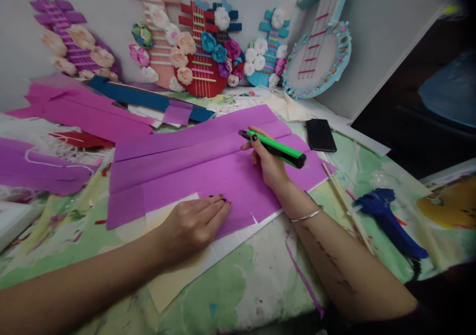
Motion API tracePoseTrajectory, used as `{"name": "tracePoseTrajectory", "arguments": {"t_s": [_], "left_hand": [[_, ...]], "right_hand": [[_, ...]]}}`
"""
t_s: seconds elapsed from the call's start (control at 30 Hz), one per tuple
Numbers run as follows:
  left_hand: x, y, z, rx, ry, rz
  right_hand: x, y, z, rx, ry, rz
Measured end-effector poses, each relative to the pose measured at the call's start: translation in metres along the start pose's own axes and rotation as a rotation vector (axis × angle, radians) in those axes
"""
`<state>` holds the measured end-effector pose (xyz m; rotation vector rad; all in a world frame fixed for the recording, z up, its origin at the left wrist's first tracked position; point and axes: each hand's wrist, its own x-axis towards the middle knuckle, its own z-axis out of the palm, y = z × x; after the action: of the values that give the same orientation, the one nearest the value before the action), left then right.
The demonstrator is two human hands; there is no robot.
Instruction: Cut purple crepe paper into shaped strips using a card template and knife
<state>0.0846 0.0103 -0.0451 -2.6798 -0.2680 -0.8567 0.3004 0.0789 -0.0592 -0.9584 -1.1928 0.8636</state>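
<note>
A large sheet of purple crepe paper (174,159) with fold lines lies across the middle of the table. Under its near edge are a white board (238,240) and a pale yellow sheet (169,288). My left hand (199,221) rests palm down on the near edge of the paper, fingers stretched out and holding nothing. In my right hand (269,164) is a green and black utility knife (278,149), gripped between thumb and fingers above the purple paper. Its front end points left; I cannot tell whether the blade is out.
Several decorated toy guitars (204,72) lean against the back wall. Pink paper (92,109) and white string (40,164) lie left. On the right are a black phone (321,135), a thin wooden stick (340,191) and a blue glue gun (390,221).
</note>
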Motion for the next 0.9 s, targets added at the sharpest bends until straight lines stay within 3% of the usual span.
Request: {"name": "tracePoseTrajectory", "arguments": {"t_s": [0.7,0.9], "left_hand": [[-0.0049,-0.0005,0.0003,-0.037,-0.016,-0.046],[-0.0061,-0.0013,0.0017,0.032,-0.070,-0.103]], "right_hand": [[-0.0012,-0.0034,0.0006,-0.012,-0.029,-0.007],[-0.0010,-0.0037,0.0005,-0.004,-0.040,-0.014]]}}
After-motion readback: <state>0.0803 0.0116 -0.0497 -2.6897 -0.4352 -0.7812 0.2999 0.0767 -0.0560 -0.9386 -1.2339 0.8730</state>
